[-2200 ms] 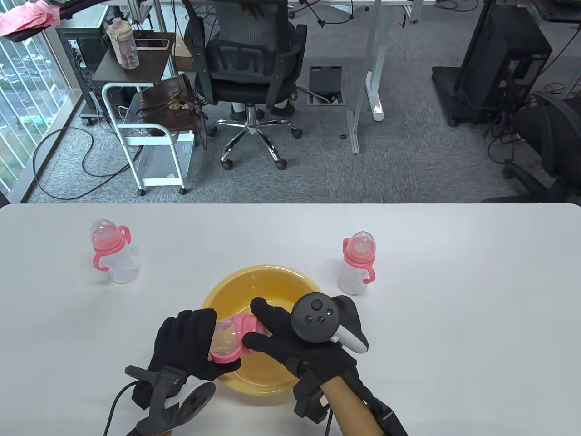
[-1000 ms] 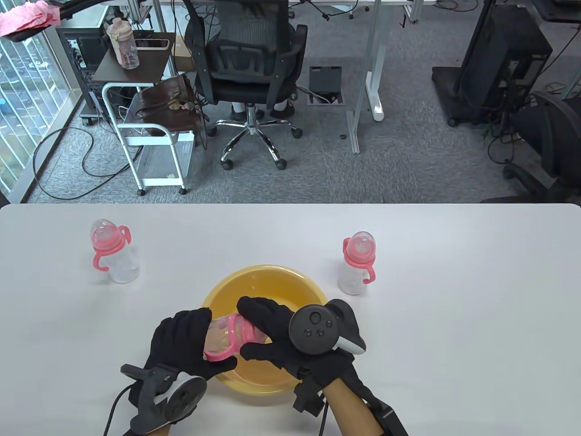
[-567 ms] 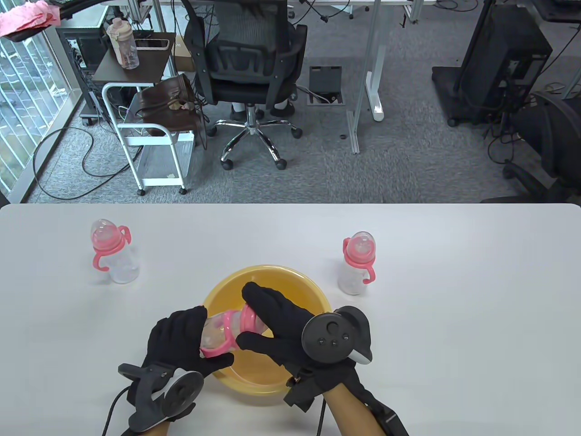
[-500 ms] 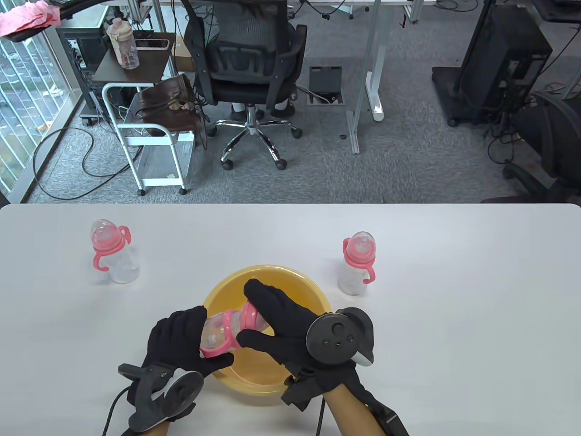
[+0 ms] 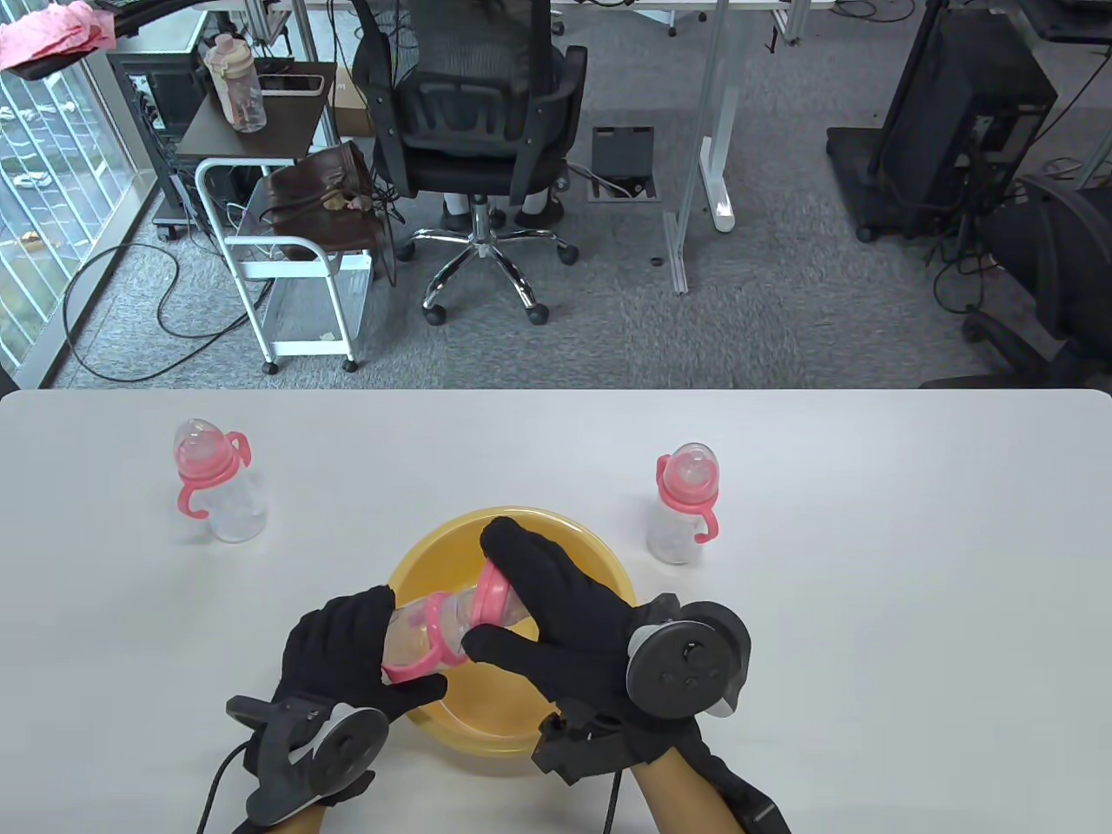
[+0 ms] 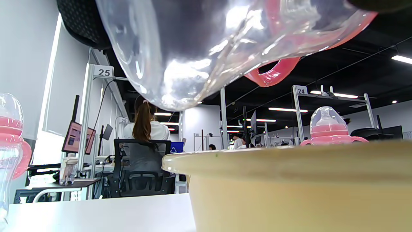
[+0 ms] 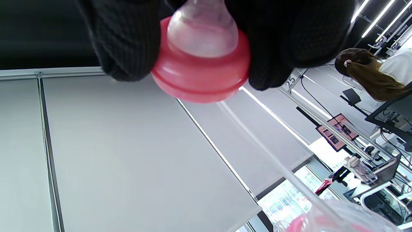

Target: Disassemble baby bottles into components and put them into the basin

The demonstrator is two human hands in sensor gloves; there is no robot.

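Bright, even overhead light; soft shadows on the white surface (image 5: 869,565). Wrist views show glare on the close, blurred bottle (image 6: 193,48) and ceiling strip lights.

We count three baby bottles: one upright near the worktop's left edge (image 5: 213,486), one upright right of centre (image 5: 684,504), one held over the basin (image 5: 430,630). We see one yellow basin (image 5: 599,556) and two gloved hands (image 5: 347,651) (image 5: 565,617).

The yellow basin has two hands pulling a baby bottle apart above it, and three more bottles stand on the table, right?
Not three: the table view shows two, a left bottle and a right bottle. The hands do work above the yellow basin.
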